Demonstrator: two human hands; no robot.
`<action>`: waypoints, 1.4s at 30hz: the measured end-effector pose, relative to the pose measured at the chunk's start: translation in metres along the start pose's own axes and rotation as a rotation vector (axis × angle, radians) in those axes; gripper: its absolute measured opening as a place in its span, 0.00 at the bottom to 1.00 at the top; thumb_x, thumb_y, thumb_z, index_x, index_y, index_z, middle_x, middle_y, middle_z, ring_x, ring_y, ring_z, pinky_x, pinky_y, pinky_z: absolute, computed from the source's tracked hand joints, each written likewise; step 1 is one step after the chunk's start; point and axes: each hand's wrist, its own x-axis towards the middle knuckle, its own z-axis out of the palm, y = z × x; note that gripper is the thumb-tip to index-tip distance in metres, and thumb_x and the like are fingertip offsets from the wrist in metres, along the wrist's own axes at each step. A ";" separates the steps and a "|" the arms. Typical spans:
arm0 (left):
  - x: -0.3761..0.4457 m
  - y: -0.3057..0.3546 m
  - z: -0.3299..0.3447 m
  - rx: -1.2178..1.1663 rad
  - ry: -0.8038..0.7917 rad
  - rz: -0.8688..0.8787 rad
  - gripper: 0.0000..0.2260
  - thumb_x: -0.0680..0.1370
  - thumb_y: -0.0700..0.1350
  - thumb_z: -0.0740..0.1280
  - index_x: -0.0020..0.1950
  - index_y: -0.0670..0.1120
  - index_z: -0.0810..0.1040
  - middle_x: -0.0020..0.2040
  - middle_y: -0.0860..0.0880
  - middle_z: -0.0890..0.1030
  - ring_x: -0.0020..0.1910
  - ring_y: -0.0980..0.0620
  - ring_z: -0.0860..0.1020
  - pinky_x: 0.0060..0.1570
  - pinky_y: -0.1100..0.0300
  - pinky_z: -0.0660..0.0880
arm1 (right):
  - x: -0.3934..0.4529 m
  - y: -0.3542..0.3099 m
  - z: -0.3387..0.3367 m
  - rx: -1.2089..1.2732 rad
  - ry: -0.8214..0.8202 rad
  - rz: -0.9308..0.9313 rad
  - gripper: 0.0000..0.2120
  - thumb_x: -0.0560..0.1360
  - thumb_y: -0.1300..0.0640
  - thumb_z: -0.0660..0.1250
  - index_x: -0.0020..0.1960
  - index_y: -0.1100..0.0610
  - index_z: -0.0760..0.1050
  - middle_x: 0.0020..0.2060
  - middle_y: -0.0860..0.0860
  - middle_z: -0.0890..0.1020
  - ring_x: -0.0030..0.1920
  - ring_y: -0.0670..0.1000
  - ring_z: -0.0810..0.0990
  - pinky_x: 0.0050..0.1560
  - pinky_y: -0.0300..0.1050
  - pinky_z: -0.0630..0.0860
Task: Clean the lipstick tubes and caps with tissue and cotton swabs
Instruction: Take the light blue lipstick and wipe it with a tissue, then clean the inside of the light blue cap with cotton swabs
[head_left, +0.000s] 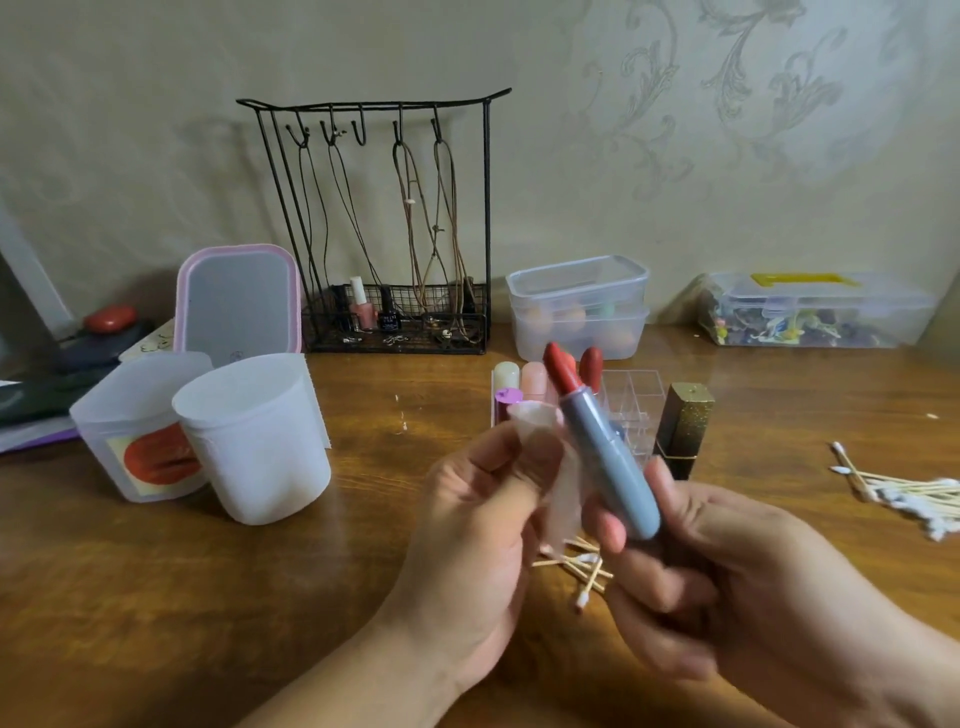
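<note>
at the far left of the wooden table (156, 597) stand two frosted white containers (254, 441), one behind the other, with a pink-framed mirror (239, 301) propped behind them. further right, against the wall, a black wire rack (384, 223) holds hanging cords and small nail polish bottles. nearer the middle, the left hand (478, 525) is raised above the table, its fingers curled and pinching a thin piece of tissue (550, 467) that touches the side of the lipstick tube (608, 457). that grey-blue tube, its red stick wound out, tilts up and to the left, gripped at its base by the thumb and fingers of the right hand (727, 566). under the hands lie a few used cotton swabs (582, 571). behind the tube sit a clear organizer (631, 400) and a gold-glitter cap (683, 431). at the far right lies a pile of clean swabs (914, 499).
</note>
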 end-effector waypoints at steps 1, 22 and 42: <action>0.002 0.000 -0.001 -0.006 0.051 -0.003 0.07 0.74 0.47 0.71 0.45 0.43 0.83 0.39 0.40 0.80 0.37 0.45 0.75 0.41 0.53 0.73 | 0.000 -0.001 0.001 -0.016 0.027 -0.052 0.18 0.76 0.43 0.62 0.44 0.58 0.76 0.26 0.49 0.67 0.23 0.49 0.65 0.23 0.41 0.56; -0.013 0.001 0.016 0.143 0.052 -0.178 0.15 0.69 0.50 0.67 0.49 0.40 0.80 0.31 0.48 0.79 0.24 0.57 0.73 0.21 0.68 0.67 | -0.028 -0.050 0.008 -1.112 0.175 0.021 0.31 0.72 0.31 0.61 0.40 0.60 0.81 0.25 0.55 0.80 0.23 0.50 0.74 0.29 0.40 0.70; -0.013 -0.020 0.014 0.318 -0.130 -0.266 0.19 0.64 0.53 0.75 0.49 0.44 0.80 0.41 0.38 0.80 0.24 0.52 0.67 0.22 0.64 0.66 | -0.040 -0.069 -0.158 -1.612 1.253 0.422 0.14 0.74 0.40 0.68 0.46 0.51 0.81 0.41 0.51 0.82 0.41 0.54 0.81 0.46 0.51 0.81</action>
